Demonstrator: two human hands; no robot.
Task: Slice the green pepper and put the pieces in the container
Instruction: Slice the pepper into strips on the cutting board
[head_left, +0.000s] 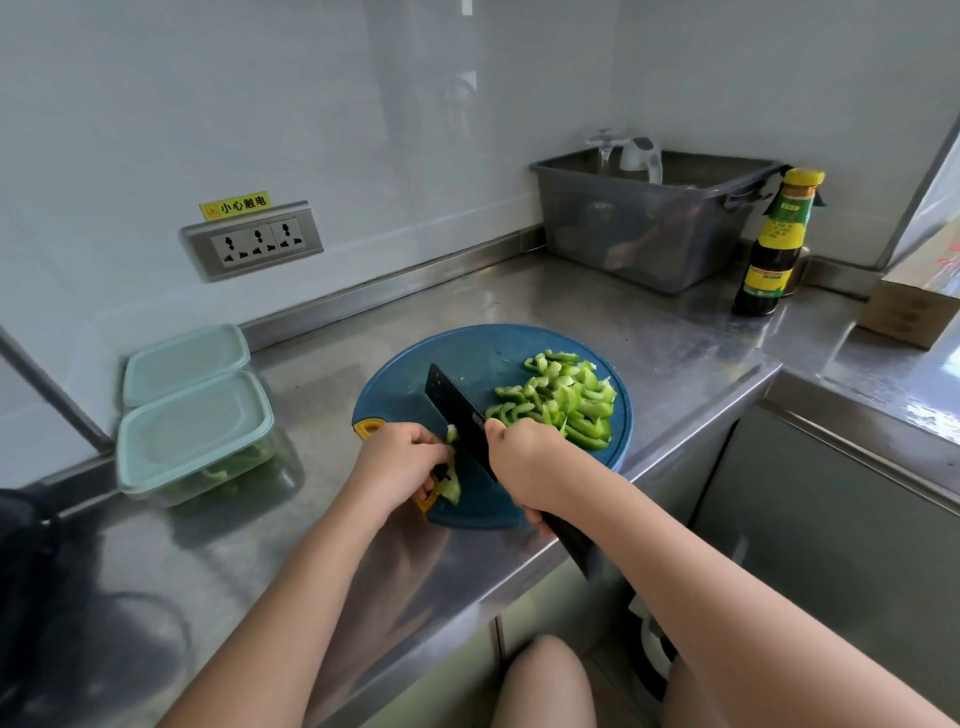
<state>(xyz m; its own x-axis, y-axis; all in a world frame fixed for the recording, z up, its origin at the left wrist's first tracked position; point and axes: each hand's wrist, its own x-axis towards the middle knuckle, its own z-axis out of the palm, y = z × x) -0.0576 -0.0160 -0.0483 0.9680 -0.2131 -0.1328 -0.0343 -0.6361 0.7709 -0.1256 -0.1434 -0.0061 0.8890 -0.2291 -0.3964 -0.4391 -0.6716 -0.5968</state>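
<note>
I judged slicing nearly done: left grip (400, 457) pinched the last pepper stub (451, 482) at seven o'clock on the board (467, 351), right grip (524, 462) clasped the knife (457, 408), and slices (563, 402) at two o'clock awaited the container (195, 441).

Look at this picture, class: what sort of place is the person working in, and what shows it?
Most likely a kitchen, perhaps a commercial one: a stainless-steel counter, a blue cutting board with green pepper being sliced by a black knife, and a dark sauce bottle near the wall.
</note>
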